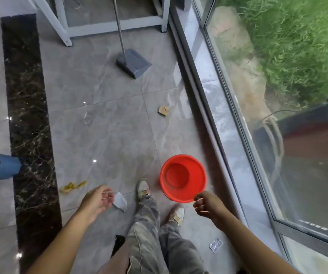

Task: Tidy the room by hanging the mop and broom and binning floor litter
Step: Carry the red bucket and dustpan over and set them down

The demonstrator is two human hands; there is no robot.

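A red bucket (182,177) stands empty on the grey tiled floor just ahead of my feet. My right hand (207,204) hovers at its near rim, fingers loosely curled, nothing visible in it. My left hand (97,200) is open, palm turned inward, right beside a white paper scrap (121,202) on the floor. More litter lies around: a yellow wrapper (73,186) to the left, a brown cardboard piece (164,111) farther ahead, a blister pack (216,245) by my right leg, and a clear plastic bit (87,117). I see no mop or broom.
A grey long-handled dustpan (133,63) stands ahead, near a white metal frame (66,35). A glass sliding door and its track (218,115) run along the right. Another person's leg (5,168) is at the left edge. A small black object (119,241) lies by my left leg.
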